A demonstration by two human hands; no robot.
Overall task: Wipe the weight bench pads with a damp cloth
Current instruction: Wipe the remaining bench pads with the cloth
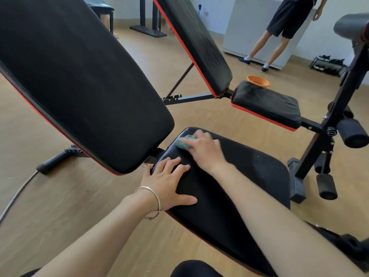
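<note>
Step in hand: wiping seat pad (239, 186), far-left corner.
Cloth (184, 142): on that corner, gripped under right hand (203, 148).
Left hand (167, 182): flat, fingers straight, bracing pad's left edge.
Next, likely: firm strokes nearward.

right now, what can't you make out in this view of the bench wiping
The cloth: head view, mostly covered by the right hand; its size and dampness cannot be told.
The orange bowl: lower part hidden behind the far seat pad; contents unseen.
The standing person: upper body cut off by the top edge.
The shoes on the rack: too small and blurred to count.
</note>
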